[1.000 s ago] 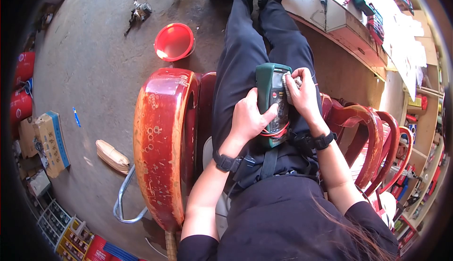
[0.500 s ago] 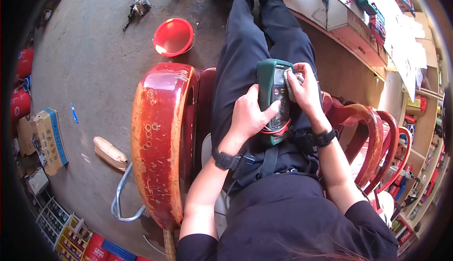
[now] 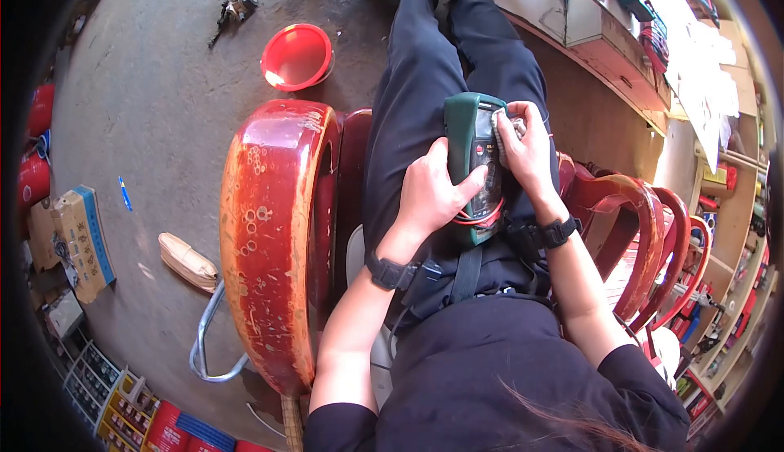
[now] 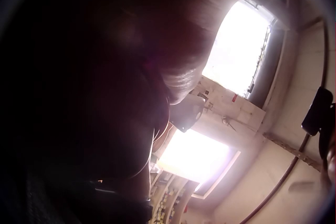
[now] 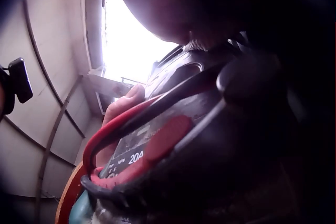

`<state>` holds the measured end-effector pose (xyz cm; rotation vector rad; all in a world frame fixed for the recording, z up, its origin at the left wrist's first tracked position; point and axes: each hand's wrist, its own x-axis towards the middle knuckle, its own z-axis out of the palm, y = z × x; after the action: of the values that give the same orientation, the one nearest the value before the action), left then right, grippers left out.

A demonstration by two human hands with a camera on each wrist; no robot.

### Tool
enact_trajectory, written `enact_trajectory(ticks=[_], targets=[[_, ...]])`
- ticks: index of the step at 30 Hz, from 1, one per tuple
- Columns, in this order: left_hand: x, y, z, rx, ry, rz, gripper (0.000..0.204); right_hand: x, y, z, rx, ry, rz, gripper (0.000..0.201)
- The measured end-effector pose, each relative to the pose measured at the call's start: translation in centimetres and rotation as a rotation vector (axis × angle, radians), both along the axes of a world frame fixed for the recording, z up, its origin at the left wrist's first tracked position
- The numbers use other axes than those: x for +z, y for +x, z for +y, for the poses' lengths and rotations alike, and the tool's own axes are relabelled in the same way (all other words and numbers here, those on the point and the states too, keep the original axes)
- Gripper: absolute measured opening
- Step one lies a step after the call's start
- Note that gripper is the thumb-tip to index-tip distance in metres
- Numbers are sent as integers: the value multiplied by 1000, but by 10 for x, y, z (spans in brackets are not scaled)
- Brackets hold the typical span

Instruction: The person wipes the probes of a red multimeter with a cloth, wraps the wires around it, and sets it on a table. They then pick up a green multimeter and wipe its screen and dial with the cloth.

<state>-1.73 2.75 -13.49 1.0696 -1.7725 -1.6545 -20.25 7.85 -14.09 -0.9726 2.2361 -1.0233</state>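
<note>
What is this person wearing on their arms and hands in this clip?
Both forearms are bare; short dark sleeves end above the elbows. The left hand and right hand wear no gloves. Each wrist carries a black strap holding a small dark camera unit: left wrist strap, right wrist strap. No rings or markings are discernible.

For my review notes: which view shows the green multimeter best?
The head view: the whole multimeter lies on the lap, left hand gripping it, right hand pressing a cloth on it. The right wrist view shows only its lower end and leads; the left wrist view shows none.
</note>
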Motion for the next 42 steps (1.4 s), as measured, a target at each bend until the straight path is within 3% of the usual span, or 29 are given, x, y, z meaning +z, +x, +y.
enact_trajectory(ticks=[42], targets=[[-2, 4, -3, -31, 38, -36, 46, -10, 0, -1, 2, -73, 90, 28]])
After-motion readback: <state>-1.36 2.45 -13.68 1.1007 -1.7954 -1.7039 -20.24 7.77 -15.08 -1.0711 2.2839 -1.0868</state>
